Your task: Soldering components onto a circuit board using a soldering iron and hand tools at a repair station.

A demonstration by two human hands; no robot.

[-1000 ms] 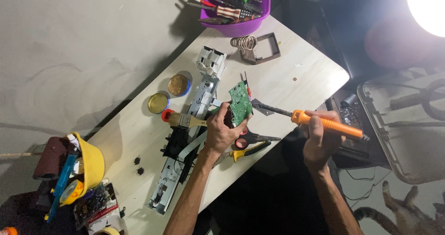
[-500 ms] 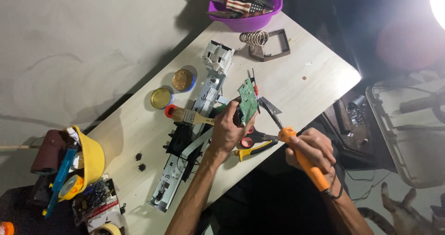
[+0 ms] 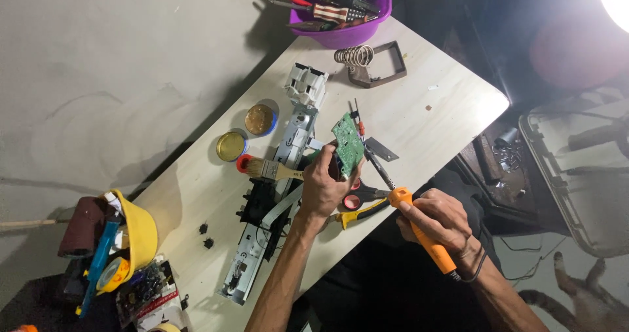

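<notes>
A makeshift electronics repair bench, apparently in a home workshop. A pale wooden table [image 3: 426, 103] stood on a bare concrete floor [image 3: 98, 63]. Against the table's far edge sat a purple tub [image 3: 347, 34] of hand tools; just inside that edge lay a coiled iron stand [image 3: 370, 63]. Near the table's centre were two open tins [image 3: 246, 132], a brush [image 3: 268, 169] and a stripped metal chassis [image 3: 272, 207]. Over the table's near edge a soldering iron [image 3: 419, 230] met a green board [image 3: 348, 143]. Beyond its left end lay parts and tape rolls [image 3: 114, 273].
</notes>
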